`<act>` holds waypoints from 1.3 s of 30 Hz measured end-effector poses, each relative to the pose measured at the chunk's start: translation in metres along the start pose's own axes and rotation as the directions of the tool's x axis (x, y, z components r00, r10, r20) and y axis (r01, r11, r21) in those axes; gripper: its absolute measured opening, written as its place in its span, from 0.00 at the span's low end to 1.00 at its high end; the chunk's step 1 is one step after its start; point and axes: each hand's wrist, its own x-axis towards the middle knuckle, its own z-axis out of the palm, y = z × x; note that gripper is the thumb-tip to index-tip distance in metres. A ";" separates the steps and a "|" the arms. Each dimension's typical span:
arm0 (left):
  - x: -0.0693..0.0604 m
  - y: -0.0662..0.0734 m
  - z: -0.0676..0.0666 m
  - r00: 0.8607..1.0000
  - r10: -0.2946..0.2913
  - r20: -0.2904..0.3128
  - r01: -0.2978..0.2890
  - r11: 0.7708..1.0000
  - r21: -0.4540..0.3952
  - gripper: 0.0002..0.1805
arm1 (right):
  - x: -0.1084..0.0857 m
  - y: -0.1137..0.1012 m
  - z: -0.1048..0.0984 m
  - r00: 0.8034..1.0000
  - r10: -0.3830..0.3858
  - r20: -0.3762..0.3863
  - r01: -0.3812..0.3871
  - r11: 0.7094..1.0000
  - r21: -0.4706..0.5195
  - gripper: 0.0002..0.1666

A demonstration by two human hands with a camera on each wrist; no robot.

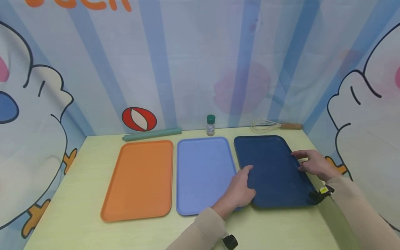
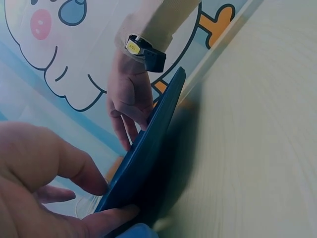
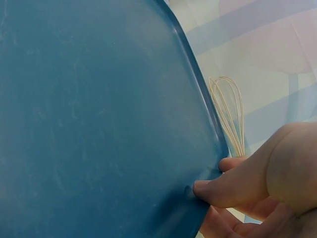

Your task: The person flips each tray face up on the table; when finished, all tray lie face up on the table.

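Observation:
A dark blue rectangular tray [image 1: 275, 177] is at the right side of the table, gripped at both long sides. My left hand [image 1: 239, 189] pinches its left rim, with the thumb and a finger on opposite faces in the left wrist view. On the far long side, my right hand [image 1: 317, 165] holds the rim, its thumb over the top face and other fingers below in the right wrist view. Seen from the left wrist, the tray's edge [image 2: 148, 134] stands off the tabletop with a shadow under it. A light blue tray [image 1: 204, 173] lies close beside it, partly behind my left hand.
An orange tray [image 1: 142, 180] lies on the left of the pale yellow table [image 1: 72, 194]. Along the back wall are a green rod-like roll [image 1: 153, 134], a small jar with a green lid [image 1: 210, 125] and a whisk [image 1: 290, 126]. Printed cloth walls enclose the table.

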 end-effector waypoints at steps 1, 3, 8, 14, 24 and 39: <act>0.000 0.001 0.000 1.000 -0.002 0.001 0.002 1.000 0.000 0.43 | 0.001 0.000 0.000 1.000 0.002 -0.001 -0.002 1.000 -0.002 0.39; -0.001 0.002 0.001 1.000 -0.004 0.002 0.004 1.000 -0.008 0.43 | 0.002 -0.001 0.001 1.000 0.008 -0.001 -0.008 1.000 -0.004 0.39; -0.003 0.004 0.002 1.000 -0.008 0.009 0.008 0.999 -0.044 0.43 | 0.004 -0.003 0.002 1.000 0.025 0.001 -0.025 1.000 0.000 0.39; -0.003 0.006 0.005 1.000 -0.026 0.017 0.027 0.997 -0.066 0.42 | 0.007 -0.003 0.002 1.000 0.018 0.001 -0.018 1.000 -0.004 0.39; -0.004 0.008 0.007 0.999 -0.035 0.039 0.038 0.996 -0.083 0.41 | 0.009 0.000 0.006 1.000 -0.002 -0.028 0.001 1.000 -0.014 0.38; -0.006 0.010 0.011 0.997 -0.049 0.063 0.056 0.992 -0.112 0.41 | 0.007 0.004 0.010 0.996 -0.022 -0.084 0.018 0.999 -0.049 0.36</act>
